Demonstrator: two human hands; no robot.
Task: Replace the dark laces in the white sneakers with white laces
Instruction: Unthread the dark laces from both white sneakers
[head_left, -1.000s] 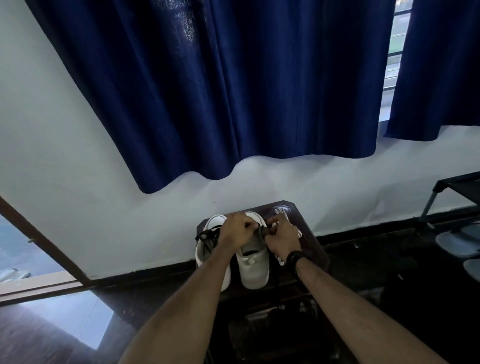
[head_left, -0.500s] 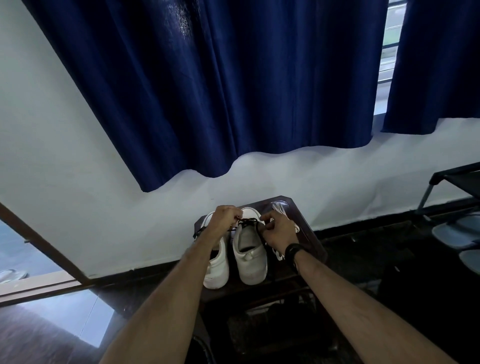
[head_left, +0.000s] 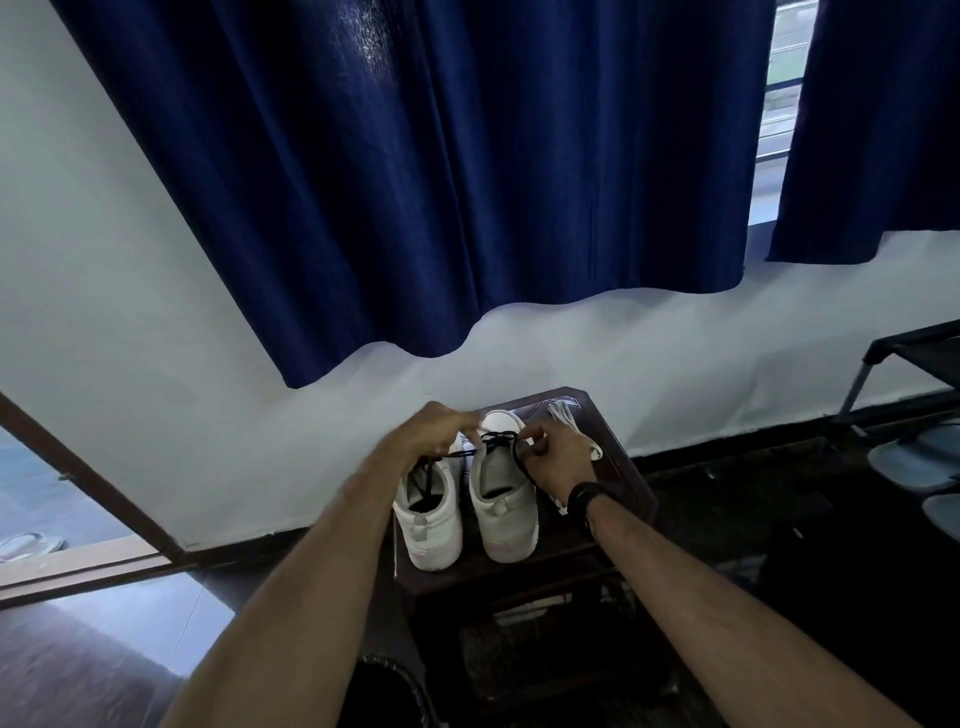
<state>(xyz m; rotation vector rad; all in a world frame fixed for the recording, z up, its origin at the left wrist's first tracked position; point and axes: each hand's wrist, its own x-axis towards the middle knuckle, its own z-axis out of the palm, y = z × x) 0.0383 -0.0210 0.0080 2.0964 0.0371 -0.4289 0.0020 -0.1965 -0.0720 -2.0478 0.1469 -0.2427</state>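
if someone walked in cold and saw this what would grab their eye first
Likely the big dark blue curtain filling the upper half of the view against the pale wall. Below it, on a small dark wooden stand, sit two white sneakers side by side. The left hand and right hand meet over them, pulling a dark lace at the right-hand sneaker, with white laces lying behind.

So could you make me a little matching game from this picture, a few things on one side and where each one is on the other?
Things:
1. dark lace
2. white laces
3. black wristband
4. blue curtain

Places:
A. over the window
B. on the right arm
C. pulled between both hands
D. on the stool's far right corner

Pairs: 1-C, 2-D, 3-B, 4-A
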